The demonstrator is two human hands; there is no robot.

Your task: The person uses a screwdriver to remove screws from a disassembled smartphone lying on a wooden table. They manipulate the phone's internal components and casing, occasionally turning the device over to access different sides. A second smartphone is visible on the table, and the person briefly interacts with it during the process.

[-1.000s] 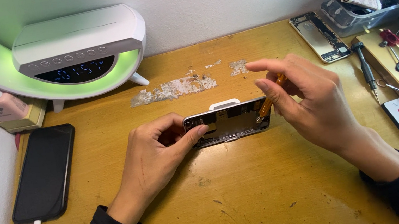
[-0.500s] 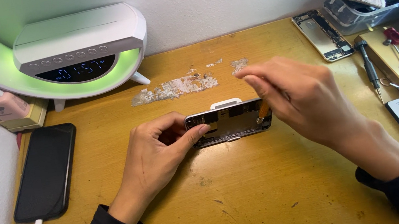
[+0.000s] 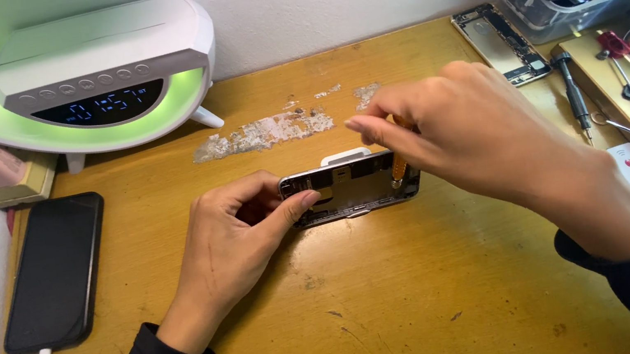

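Left hand pins our opened metal-framed phone body flat mid-counter | right hand has dropped from raised to pinching thin orange-handled screwdriver, tip now inside frame's right end | work looks engaged.

A dark phone screen lies far left; the lamp's black clock display glows blue behind.

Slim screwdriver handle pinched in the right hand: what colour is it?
Orange, on the slim screwdriver handle, seen in the head view.
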